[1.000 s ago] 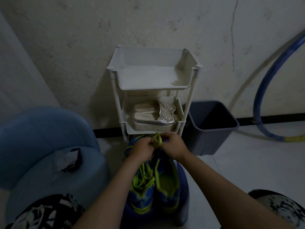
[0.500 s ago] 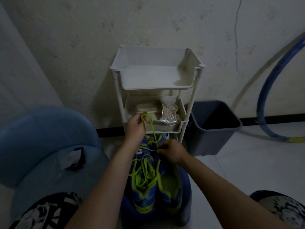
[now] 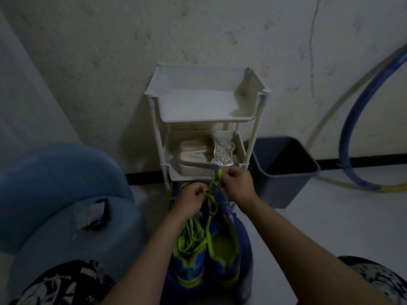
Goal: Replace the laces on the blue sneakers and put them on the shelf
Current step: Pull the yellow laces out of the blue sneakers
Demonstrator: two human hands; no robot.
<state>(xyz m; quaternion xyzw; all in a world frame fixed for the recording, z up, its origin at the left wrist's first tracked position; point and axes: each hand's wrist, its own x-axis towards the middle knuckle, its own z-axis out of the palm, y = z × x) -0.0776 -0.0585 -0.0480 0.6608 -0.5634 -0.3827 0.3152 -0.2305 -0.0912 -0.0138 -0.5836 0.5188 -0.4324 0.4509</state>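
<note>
Two blue sneakers with lime-green lining stand side by side on a dark blue stool (image 3: 245, 256) between my knees: the left sneaker (image 3: 189, 260) and the right sneaker (image 3: 223, 254). A lime-green lace (image 3: 209, 193) runs up from the right sneaker's front. My left hand (image 3: 190, 198) pinches one part of the lace low down. My right hand (image 3: 239, 186) pinches its end a little higher, just in front of the white shelf (image 3: 206, 119). The shelf's top tier is bare.
Silver sandals (image 3: 204, 156) lie on the shelf's middle tier. A dark grey bin (image 3: 284, 172) stands right of the shelf. A blue and yellow hoop (image 3: 350, 137) leans on the wall. A blue padded seat (image 3: 57, 194) fills the left.
My left hand came down from beside the middle tier to the sneaker's front. My right hand rose and took the lace end. The lace is now held between both hands.
</note>
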